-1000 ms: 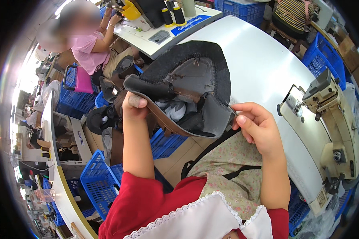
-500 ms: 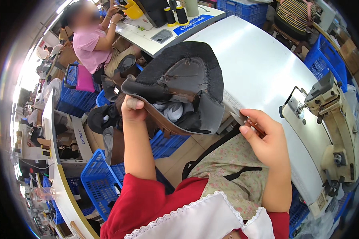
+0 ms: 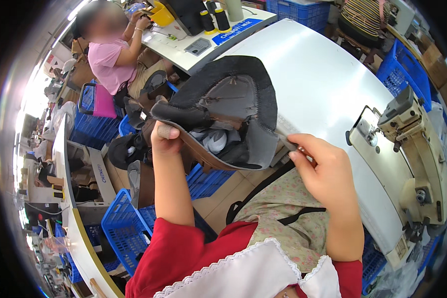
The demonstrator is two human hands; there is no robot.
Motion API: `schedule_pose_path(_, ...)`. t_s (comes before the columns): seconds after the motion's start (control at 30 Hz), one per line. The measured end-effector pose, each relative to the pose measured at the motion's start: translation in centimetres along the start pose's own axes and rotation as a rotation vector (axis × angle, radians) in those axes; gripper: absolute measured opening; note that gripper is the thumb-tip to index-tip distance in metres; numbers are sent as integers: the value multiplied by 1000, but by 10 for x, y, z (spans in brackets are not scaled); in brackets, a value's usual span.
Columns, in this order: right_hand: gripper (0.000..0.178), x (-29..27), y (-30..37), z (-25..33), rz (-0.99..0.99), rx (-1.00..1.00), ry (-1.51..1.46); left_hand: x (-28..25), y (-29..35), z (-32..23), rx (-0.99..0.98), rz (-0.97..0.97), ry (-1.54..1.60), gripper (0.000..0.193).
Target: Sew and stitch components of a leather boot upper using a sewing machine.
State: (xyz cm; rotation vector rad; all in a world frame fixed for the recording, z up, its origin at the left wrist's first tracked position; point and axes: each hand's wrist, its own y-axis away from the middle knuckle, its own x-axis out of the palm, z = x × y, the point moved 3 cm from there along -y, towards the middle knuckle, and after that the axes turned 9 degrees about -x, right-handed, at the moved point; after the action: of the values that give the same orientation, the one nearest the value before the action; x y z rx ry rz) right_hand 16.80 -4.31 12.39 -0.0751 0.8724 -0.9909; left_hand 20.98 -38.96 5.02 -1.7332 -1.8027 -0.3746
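My left hand (image 3: 166, 136) is closed on the left edge of a boot upper (image 3: 218, 154), with the thumb over its rim. The upper has brown leather outside, black and grey lining, and a wide black flap standing up at the far side. Crumpled grey-white material lies inside it. Just right of the upper, my right hand (image 3: 320, 161) is closed round a pair of thread snips (image 3: 308, 153). Their metal blades point left, close to the upper's right edge; I cannot tell whether they touch it. Most of the snips' handles are hidden in the palm.
A white table (image 3: 313, 69) runs along the right, with a sewing machine (image 3: 407, 134) on it. Several boot uppers (image 3: 125, 149) hang at the left above a blue basket (image 3: 124, 228). Across the far table (image 3: 184, 54), beside black thread cones (image 3: 221, 21), sits a person in pink (image 3: 107, 59).
My right hand has moved slightly left with the snips, bringing their blades up to the upper's right edge. My left hand and the upper have barely moved.
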Motion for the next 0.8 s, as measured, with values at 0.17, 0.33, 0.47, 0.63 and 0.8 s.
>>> schedule_pose_path(0.17, 29, -8, 5, -14, -25, 162, -37, 8, 0, 5, -10, -125, -12, 69)
schedule_pose_path(0.33, 30, -12, 9, -37, -192, 290, -385, 14, 0, 8, -52, -93, -36, 67)
schedule_pose_path(0.47, 32, -12, 10, -44, -193, 402, -459, 7, -3, 15, -16, -124, -4, 70)
schedule_pose_path(0.63, 36, -5, 18, -62, -202, 439, -507, 5, 1, 14, -69, -222, -100, 79)
schedule_pose_path(0.8, 37, -6, 24, -74, -233, 431, -518, 6, -9, 25, -59, -208, -68, 78)
